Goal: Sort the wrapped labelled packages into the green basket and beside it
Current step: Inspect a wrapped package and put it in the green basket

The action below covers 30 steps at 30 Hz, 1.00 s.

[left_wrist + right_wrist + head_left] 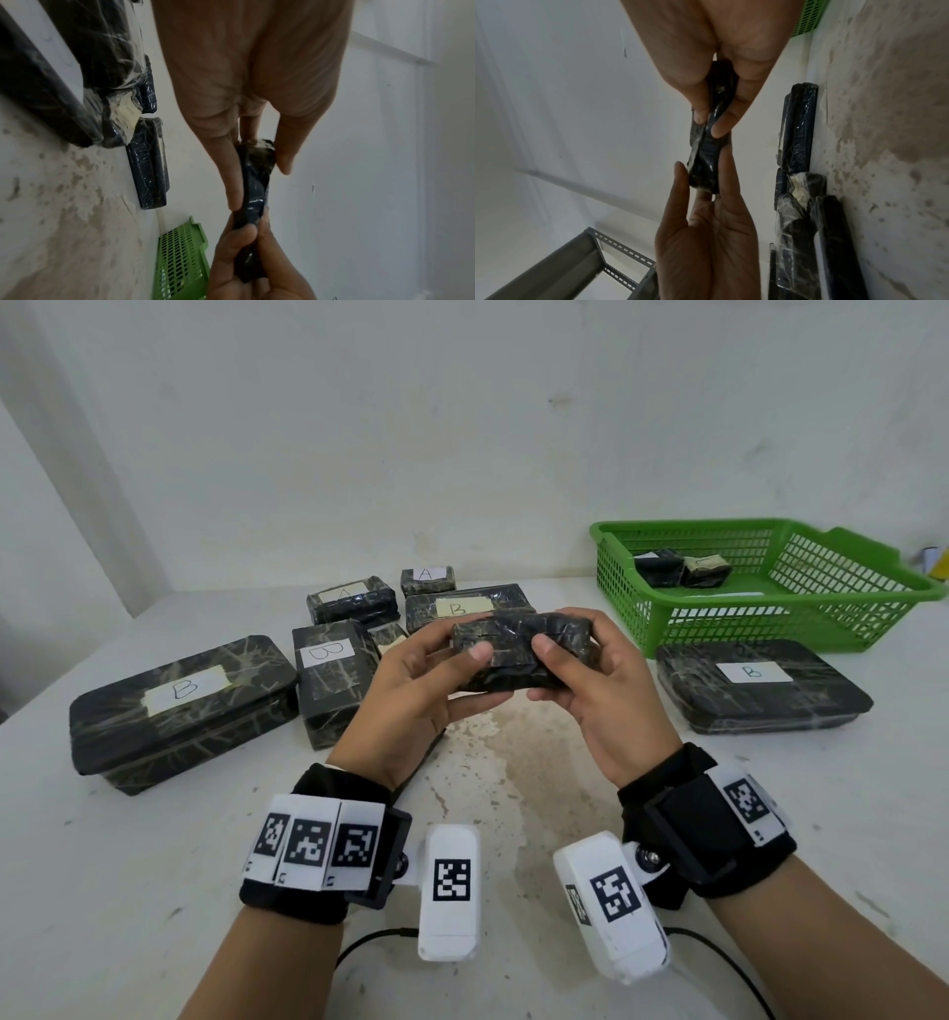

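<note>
I have one small wrapped package [518, 654] lifted off the tabletop [154, 814], my left hand [411, 690] pinching its left end between thumb and fingers, my right hand [590, 690] curled round its right end the same way. No label shows on the face towards me, so I judge this the checking step: I need to turn it over, read the letter, then choose a spot. The green basket [642, 629] sits ahead and to the right of my right hand; two small packages lie in it already, and one large B package [760, 685] lies just beside it, close to my right hand. Ahead and left of my left hand I count six still unsorted: two marked A, three marked B, one half hidden whose letter I cannot read.
</note>
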Tool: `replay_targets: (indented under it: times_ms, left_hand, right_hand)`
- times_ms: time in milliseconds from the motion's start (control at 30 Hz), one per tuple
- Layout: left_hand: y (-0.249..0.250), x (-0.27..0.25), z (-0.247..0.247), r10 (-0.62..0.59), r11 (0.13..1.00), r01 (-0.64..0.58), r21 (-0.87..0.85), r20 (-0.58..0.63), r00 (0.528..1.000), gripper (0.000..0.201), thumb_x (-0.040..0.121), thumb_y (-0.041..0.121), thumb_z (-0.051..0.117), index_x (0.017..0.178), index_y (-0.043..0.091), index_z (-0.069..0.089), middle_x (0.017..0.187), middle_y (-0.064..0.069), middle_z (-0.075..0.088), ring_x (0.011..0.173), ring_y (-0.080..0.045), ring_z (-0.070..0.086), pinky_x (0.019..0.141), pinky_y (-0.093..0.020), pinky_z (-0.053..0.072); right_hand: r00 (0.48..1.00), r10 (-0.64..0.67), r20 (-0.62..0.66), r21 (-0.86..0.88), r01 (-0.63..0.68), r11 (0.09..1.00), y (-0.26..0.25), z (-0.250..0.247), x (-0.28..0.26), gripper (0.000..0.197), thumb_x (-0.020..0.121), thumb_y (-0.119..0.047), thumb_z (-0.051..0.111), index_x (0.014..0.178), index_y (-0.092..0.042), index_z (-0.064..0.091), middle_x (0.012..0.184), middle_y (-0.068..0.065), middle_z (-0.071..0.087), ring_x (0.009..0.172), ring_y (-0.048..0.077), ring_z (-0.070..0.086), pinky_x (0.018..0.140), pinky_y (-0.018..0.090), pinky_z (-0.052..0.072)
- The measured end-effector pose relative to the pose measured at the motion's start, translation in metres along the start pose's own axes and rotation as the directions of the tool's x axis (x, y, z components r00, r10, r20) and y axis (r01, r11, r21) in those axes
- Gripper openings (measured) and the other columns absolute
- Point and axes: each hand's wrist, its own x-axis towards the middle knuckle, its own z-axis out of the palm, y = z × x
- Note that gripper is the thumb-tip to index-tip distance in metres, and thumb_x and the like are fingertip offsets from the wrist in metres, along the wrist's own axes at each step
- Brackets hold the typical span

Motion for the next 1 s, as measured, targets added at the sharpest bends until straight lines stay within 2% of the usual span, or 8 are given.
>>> replay_targets:
  times_ms: [100, 233, 433, 633, 700, 767, 867, 1000]
  left_hand:
    - [0.002, 0.000, 0.000, 0.016, 1.000, -0.017, -0.013, -0.003, 1.000, 0.030, 0.088, 0.013, 0.062, 0.117, 0.006, 0.064, 0.115, -0.013, 0.071, 0.107, -0.026, 0.068, 0.077, -0.034, 0.060]
    - [0.004, 0.000, -0.001, 0.051, 0.999, -0.051, 0.009, -0.038, 0.998, 0.031, 0.083, 0.013, 0.060, 0.113, 0.008, 0.064, 0.104, -0.007, 0.073, 0.100, -0.020, 0.070, 0.072, -0.030, 0.060]
    - [0.000, 0.002, 0.000, -0.015, 1.000, 0.013, -0.024, -0.082, 0.997, 0.045, 0.083, 0.016, 0.066, 0.125, 0.004, 0.058, 0.109, -0.016, 0.070, 0.100, -0.028, 0.070, 0.079, -0.035, 0.061]
    - [-0.001, 0.002, -0.002, -0.009, 0.998, 0.014, 0.056, -0.101, 0.995, 0.036, 0.081, 0.025, 0.061, 0.105, -0.001, 0.068, 0.101, -0.013, 0.075, 0.093, -0.019, 0.072, 0.075, -0.022, 0.059]
    - [-0.001, 0.002, -0.002, 0.014, 0.998, -0.006, 0.070, -0.108, 0.994, 0.035, 0.081, 0.025, 0.061, 0.104, -0.001, 0.068, 0.100, -0.013, 0.075, 0.095, -0.019, 0.072, 0.074, -0.022, 0.059]
    - [-0.001, 0.002, -0.001, 0.015, 0.998, -0.008, 0.068, -0.110, 0.994, 0.036, 0.081, 0.024, 0.061, 0.108, 0.000, 0.066, 0.102, -0.011, 0.074, 0.097, -0.019, 0.071, 0.076, -0.024, 0.059]
    - [-0.001, 0.001, 0.000, -0.023, 0.999, 0.025, 0.024, -0.076, 0.997, 0.045, 0.082, 0.022, 0.060, 0.120, -0.001, 0.060, 0.113, -0.016, 0.070, 0.105, -0.026, 0.068, 0.081, -0.032, 0.060]
    - [0.001, 0.001, 0.002, -0.113, 0.994, 0.113, 0.004, -0.039, 0.993, 0.053, 0.084, 0.038, 0.055, 0.128, 0.010, 0.056, 0.123, -0.016, 0.067, 0.105, -0.037, 0.069, 0.087, -0.038, 0.059]
  right_hand:
    - [1.000, 0.010, 0.024, 0.008, -0.010, 1.000, -0.002, 0.000, 0.001, 0.017, 0.091, -0.007, 0.062, 0.107, -0.012, 0.059, 0.105, 0.005, 0.068, 0.085, 0.013, 0.069, 0.062, 0.024, 0.056]
    - [0.994, 0.072, 0.088, 0.057, -0.077, 0.995, -0.003, 0.004, 0.000, 0.044, 0.085, -0.030, 0.061, 0.124, -0.013, 0.055, 0.116, 0.006, 0.066, 0.096, 0.014, 0.069, 0.071, 0.027, 0.057]
    - [0.999, 0.027, 0.030, 0.004, -0.027, 1.000, 0.002, -0.001, 0.001, 0.029, 0.100, -0.006, 0.050, 0.128, -0.011, 0.055, 0.124, 0.013, 0.062, 0.097, 0.016, 0.069, 0.069, 0.026, 0.058]
    - [0.998, 0.039, 0.042, 0.058, -0.041, 0.997, -0.002, 0.000, 0.003, 0.035, 0.099, -0.019, 0.051, 0.133, -0.015, 0.053, 0.121, 0.006, 0.062, 0.100, 0.013, 0.067, 0.073, 0.028, 0.057]
    - [0.997, 0.068, 0.033, 0.089, -0.071, 0.994, -0.002, 0.001, 0.004, 0.040, 0.096, -0.027, 0.052, 0.131, -0.007, 0.053, 0.120, 0.009, 0.064, 0.099, 0.014, 0.068, 0.073, 0.028, 0.058]
    - [0.998, 0.061, 0.024, 0.079, -0.063, 0.995, 0.000, 0.000, 0.004, 0.031, 0.099, -0.019, 0.050, 0.122, 0.001, 0.058, 0.111, 0.012, 0.067, 0.093, 0.014, 0.069, 0.071, 0.026, 0.058]
    - [1.000, 0.018, 0.009, 0.063, -0.019, 0.998, 0.000, -0.004, 0.005, 0.024, 0.101, -0.011, 0.047, 0.120, -0.005, 0.059, 0.114, 0.012, 0.066, 0.096, 0.014, 0.068, 0.075, 0.026, 0.057]
    - [0.994, 0.025, 0.104, 0.087, -0.034, 0.996, -0.002, -0.006, 0.007, 0.031, 0.102, -0.010, 0.045, 0.129, -0.022, 0.054, 0.129, 0.019, 0.060, 0.117, 0.026, 0.063, 0.088, 0.029, 0.056]
